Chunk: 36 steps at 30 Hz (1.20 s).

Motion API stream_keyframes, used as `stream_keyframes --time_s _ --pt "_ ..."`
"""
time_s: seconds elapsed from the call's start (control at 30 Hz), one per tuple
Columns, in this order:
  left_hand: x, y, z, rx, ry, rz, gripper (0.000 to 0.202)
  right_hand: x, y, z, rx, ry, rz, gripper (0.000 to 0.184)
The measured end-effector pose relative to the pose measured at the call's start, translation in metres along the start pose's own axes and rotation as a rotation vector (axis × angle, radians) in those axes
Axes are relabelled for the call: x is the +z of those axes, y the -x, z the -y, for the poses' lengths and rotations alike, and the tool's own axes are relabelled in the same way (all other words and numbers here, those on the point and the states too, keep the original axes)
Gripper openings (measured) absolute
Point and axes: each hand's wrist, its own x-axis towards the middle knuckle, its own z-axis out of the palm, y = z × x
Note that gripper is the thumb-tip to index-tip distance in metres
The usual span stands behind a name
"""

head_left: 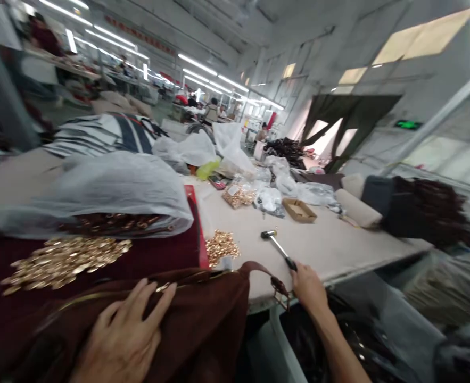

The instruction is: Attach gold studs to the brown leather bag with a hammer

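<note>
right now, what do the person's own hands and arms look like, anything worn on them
The left hand and right hand show no gloves or rings. The right forearm shows no sleeve or watch; the left forearm is out of frame.

Brown bag [206,314]; gold metal pieces [69,261]; black-handled hammer [280,249]; dark-and-white striped cloth [91,136].

Brown zippered bag [206,314], lying slack, black-gripped hammer [280,248], angled leftward

The pale table [338,247] bears gold pieces [221,246], a cardboard tray [304,217] and plastic bags [270,201].
</note>
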Motion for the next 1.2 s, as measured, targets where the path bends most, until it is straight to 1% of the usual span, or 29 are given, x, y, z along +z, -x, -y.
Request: stream_keyframes --time_s 0.03,0.07,0.13,0.2,0.27,0.33,0.4,0.43,0.5,0.53,0.6,0.67,0.73,0.77,0.83,0.9,0.97,1.0,1.03,1.13,1.2 --pt "-0.008 -0.005 -0.006 -0.05 -0.033 0.044 0.048 0.0 0.0 -0.001 -0.013 -0.021 0.011 0.04" --pt "-0.013 -0.01 -0.01 -0.086 -0.046 0.054 0.049 -0.002 -0.001 -0.001 -0.028 -0.045 0.019 0.042" --pt "-0.019 -0.015 -0.015 -0.124 -0.061 0.09 0.052 -0.011 0.0 0.001 -0.052 -0.089 0.024 0.047" --pt "-0.02 -0.015 -0.017 -0.143 -0.064 0.11 0.055 -0.03 0.01 0.007 -0.075 -0.16 0.003 0.05" --pt "-0.02 -0.014 -0.018 -0.161 -0.058 0.128 0.058 -0.055 0.029 0.021 -0.117 -0.286 -0.046 0.054" --pt "-0.02 -0.013 -0.02 -0.182 -0.043 0.147 0.059 -0.08 0.055 0.043 -0.242 -0.418 -0.096 0.055" --pt "-0.019 -0.013 -0.021 -0.199 -0.02 0.169 0.06 -0.097 0.082 0.071 -0.455 -0.486 -0.102 0.049" --pt "-0.019 -0.013 -0.021 -0.209 -0.009 0.178 0.06 -0.101 0.093 0.086 -0.571 -0.498 -0.078 0.046" --pt "-0.019 -0.013 -0.021 -0.224 0.013 0.181 0.06 -0.099 0.111 0.111 -0.751 -0.511 0.009 0.045" --pt "-0.018 -0.013 -0.022 -0.232 0.026 0.174 0.06 -0.093 0.117 0.12 -0.797 -0.506 0.065 0.047" --pt "-0.017 -0.012 -0.021 -0.246 0.059 0.151 0.057 -0.076 0.123 0.134 -0.818 -0.477 0.162 0.047" --pt "-0.015 -0.011 -0.021 -0.256 0.098 0.14 0.055 -0.062 0.124 0.142 -0.79 -0.435 0.232 0.046" --pt "-0.011 -0.009 -0.021 -0.267 0.131 0.139 0.052 -0.059 0.122 0.145 -0.771 -0.406 0.283 0.046" --pt "-0.01 -0.009 -0.021 -0.271 0.141 0.13 0.051 -0.063 0.121 0.145 -0.78 -0.409 0.296 0.046" --pt "-0.007 -0.007 -0.021 -0.275 0.145 0.103 0.05 -0.078 0.12 0.142 -0.808 -0.433 0.29 0.048" --pt "-0.006 -0.005 -0.021 -0.269 0.134 0.084 0.053 -0.092 0.122 0.137 -0.781 -0.475 0.201 0.051" --pt "-0.004 -0.004 -0.021 -0.265 0.13 0.077 0.055 -0.095 0.125 0.13 -0.695 -0.499 0.095 0.053" --pt "-0.003 -0.003 -0.021 -0.269 0.131 0.072 0.054 -0.091 0.127 0.128 -0.668 -0.498 0.082 0.053" --pt "-0.002 -0.003 -0.021 -0.274 0.132 0.064 0.052 -0.084 0.128 0.127 -0.678 -0.497 0.099 0.052" --pt "0.0 -0.003 -0.021 -0.274 0.127 0.05 0.043 -0.057 0.129 0.129 -0.816 -0.481 0.267 0.056" --pt "-0.001 -0.004 -0.02 -0.267 0.119 0.059 0.042 -0.048 0.126 0.13 -0.85 -0.496 0.323 0.056"
